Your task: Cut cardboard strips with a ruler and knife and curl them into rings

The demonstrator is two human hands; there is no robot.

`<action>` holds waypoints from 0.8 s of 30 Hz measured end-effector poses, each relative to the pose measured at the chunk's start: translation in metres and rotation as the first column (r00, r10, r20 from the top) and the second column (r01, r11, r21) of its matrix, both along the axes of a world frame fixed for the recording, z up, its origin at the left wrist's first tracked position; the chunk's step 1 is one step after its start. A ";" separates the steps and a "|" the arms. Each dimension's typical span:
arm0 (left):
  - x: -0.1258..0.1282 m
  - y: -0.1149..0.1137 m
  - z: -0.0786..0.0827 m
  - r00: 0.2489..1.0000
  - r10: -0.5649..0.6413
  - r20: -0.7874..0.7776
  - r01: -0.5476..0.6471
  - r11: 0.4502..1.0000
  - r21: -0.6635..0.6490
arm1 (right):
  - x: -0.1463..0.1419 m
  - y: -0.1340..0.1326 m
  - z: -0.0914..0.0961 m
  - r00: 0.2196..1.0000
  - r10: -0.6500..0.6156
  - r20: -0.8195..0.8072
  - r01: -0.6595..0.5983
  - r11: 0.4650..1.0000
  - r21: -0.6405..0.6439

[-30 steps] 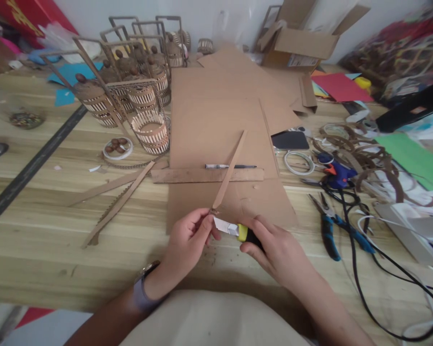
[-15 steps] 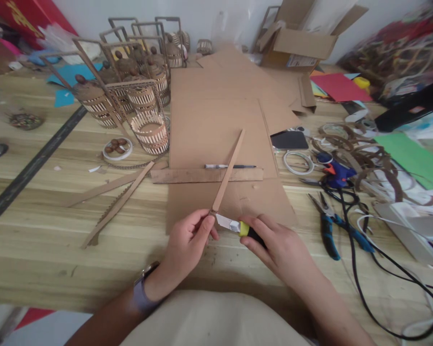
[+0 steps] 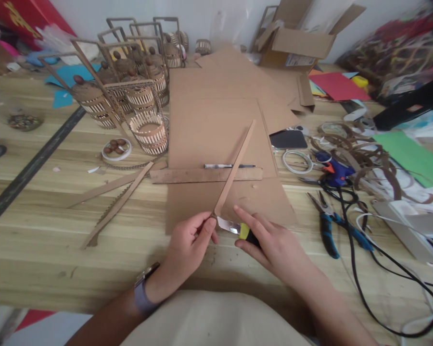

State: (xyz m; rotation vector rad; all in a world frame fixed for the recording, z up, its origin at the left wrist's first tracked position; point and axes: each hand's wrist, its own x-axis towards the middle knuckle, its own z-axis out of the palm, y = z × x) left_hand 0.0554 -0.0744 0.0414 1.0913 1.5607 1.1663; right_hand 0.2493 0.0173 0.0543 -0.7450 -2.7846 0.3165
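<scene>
My left hand [image 3: 193, 242] pinches the near end of a narrow cardboard strip [image 3: 234, 168] between thumb and fingers. The strip slants up and away to the right, over a pen [image 3: 216, 166] and a wider cardboard piece [image 3: 187, 175]. In my right hand [image 3: 274, 240] is a utility knife [image 3: 244, 231] with a yellow and black handle, its index finger stretched forward. The knife's blade points left and meets the strip's near end, close to my left fingertips. Beneath lies a large cardboard sheet [image 3: 209, 120].
Several small basket-like lanterns [image 3: 149, 134] with handles stand at the back left. Cut strips [image 3: 119, 206] lie to the left. Rightward are pliers [image 3: 326, 228], a blue glue gun [image 3: 335, 170], a tape roll [image 3: 298, 162], a phone [image 3: 288, 139] and looping cables. A cardboard box [image 3: 299, 45] stands behind.
The strip's far end has swung to the right and away. My right index finger has stretched out toward the strip. The blade stays by its near end.
</scene>
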 end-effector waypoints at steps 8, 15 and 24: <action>0.002 0.001 0.001 0.995 -0.063 -0.072 0.066 0.997 0.041 | -0.005 -0.005 0.008 0.999 0.050 -0.009 -0.051 0.989 -0.140; 0.002 0.000 0.002 0.997 -0.053 -0.047 0.055 0.998 0.037 | -0.003 -0.004 0.011 0.999 0.045 0.024 -0.038 0.971 -0.237; 0.003 0.000 0.004 0.994 -0.076 -0.076 0.081 0.995 0.054 | -0.001 -0.004 0.008 0.998 0.058 0.020 -0.048 0.947 -0.317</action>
